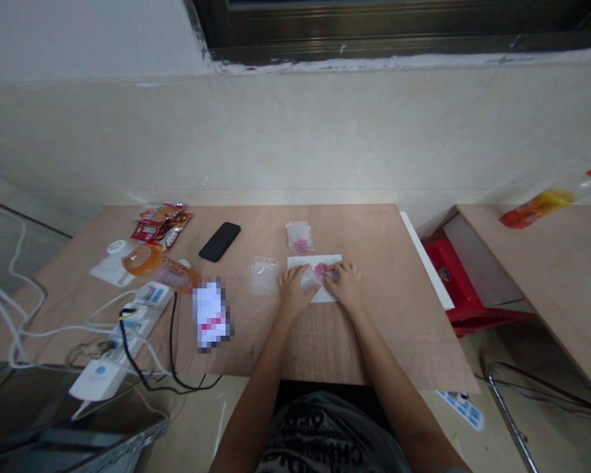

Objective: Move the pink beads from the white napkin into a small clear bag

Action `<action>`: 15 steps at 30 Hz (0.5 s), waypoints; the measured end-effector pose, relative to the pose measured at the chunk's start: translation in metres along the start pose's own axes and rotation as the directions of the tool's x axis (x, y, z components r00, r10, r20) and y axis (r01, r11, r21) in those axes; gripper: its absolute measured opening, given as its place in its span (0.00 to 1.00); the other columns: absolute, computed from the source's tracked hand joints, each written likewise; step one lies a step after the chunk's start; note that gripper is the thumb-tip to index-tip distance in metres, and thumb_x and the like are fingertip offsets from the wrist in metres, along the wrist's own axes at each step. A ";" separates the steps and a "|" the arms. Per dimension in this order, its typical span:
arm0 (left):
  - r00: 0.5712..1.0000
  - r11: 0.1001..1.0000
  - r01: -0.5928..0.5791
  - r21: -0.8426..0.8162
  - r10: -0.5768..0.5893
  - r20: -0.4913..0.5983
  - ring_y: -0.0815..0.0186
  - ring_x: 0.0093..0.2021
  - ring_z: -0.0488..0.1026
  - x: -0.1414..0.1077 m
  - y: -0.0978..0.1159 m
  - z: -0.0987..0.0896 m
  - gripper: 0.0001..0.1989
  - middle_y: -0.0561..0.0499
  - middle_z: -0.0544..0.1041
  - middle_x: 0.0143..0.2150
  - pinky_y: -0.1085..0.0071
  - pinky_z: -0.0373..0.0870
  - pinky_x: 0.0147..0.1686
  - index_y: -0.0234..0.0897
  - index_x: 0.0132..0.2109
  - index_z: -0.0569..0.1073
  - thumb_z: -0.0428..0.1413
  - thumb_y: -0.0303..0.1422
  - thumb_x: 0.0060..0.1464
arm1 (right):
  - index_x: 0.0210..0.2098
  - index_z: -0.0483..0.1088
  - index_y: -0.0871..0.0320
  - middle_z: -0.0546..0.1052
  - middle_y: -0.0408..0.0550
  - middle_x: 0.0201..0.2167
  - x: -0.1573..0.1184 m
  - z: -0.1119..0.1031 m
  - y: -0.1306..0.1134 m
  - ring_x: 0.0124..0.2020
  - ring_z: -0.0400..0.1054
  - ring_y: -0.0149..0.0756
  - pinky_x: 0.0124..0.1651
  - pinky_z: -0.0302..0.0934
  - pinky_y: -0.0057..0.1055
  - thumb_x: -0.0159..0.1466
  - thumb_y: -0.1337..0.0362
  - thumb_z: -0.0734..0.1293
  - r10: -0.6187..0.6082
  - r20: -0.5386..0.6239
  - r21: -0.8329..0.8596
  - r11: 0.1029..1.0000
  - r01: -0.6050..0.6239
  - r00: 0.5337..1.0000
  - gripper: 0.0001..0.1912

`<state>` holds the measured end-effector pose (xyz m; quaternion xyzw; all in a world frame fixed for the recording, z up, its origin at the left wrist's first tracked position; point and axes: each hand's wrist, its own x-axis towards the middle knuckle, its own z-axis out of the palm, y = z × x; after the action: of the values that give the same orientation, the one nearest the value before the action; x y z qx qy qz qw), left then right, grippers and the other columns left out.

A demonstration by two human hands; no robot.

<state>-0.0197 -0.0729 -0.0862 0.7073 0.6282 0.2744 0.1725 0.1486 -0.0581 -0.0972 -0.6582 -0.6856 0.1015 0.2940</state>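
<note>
A white sheet (329, 295) lies on the wooden table, with a small pile of pink beads (320, 269) on it. My left hand (296, 289) rests at the sheet's left side, touching what looks like a clear plastic bag (308, 279). My right hand (343, 282) is at the right side, its fingertips close to the beads. The fingers of both hands are curved, and what they pinch is too small to make out. Behind the sheet lies a clear bag (299, 235) with pink beads inside. A flat clear bag (264, 276) is left of my left hand.
A black phone (219, 241), red snack packets (162, 225), an orange drink bottle (160, 266) and a blurred-out screen (211, 315) are to the left. Cables run around a white power strip (123, 341). A red stool (453, 282) and another bottle (546, 203) are at the right.
</note>
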 end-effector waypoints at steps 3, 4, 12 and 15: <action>1.000 1.000 0.004 -0.013 -0.004 -0.012 0.56 0.57 0.67 0.000 0.000 0.000 0.28 0.49 0.73 0.57 0.60 0.56 0.58 0.47 0.57 0.68 0.63 0.43 0.50 | 0.37 0.75 0.53 0.74 0.52 0.40 0.000 0.001 -0.001 0.45 0.60 0.47 0.44 0.51 0.40 0.61 0.60 0.66 -0.005 -0.017 -0.022 1.000 0.005 1.000 0.07; 1.000 1.000 0.003 -0.015 -0.003 -0.012 0.56 0.57 0.67 0.000 -0.001 0.000 0.28 0.49 0.73 0.57 0.60 0.56 0.58 0.47 0.57 0.68 0.63 0.43 0.50 | 0.37 0.75 0.53 0.73 0.52 0.40 0.000 0.001 -0.001 0.45 0.60 0.47 0.44 0.51 0.40 0.61 0.60 0.66 -0.005 -0.018 -0.024 1.000 0.005 1.000 0.07; 1.000 1.000 0.007 -0.012 -0.007 0.002 0.57 0.57 0.66 0.000 -0.002 0.000 0.29 0.50 0.73 0.57 0.59 0.56 0.58 0.47 0.58 0.67 0.62 0.43 0.50 | 0.37 0.75 0.53 0.74 0.51 0.40 0.000 0.003 0.003 0.45 0.60 0.46 0.44 0.51 0.39 0.63 0.59 0.65 -0.006 -0.014 -0.005 1.000 0.006 1.000 0.08; 1.000 1.000 0.007 -0.007 -0.007 0.015 0.56 0.57 0.66 0.000 -0.002 0.000 0.29 0.49 0.72 0.57 0.59 0.56 0.59 0.47 0.59 0.67 0.63 0.43 0.50 | 0.37 0.75 0.54 0.74 0.50 0.39 0.000 0.003 0.004 0.45 0.61 0.45 0.46 0.51 0.40 0.63 0.59 0.65 -0.003 -0.016 0.026 1.000 0.004 1.000 0.08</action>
<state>-0.0212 -0.0726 -0.0876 0.7066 0.6284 0.2706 0.1805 0.1504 -0.0566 -0.1017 -0.6540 -0.6829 0.1045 0.3082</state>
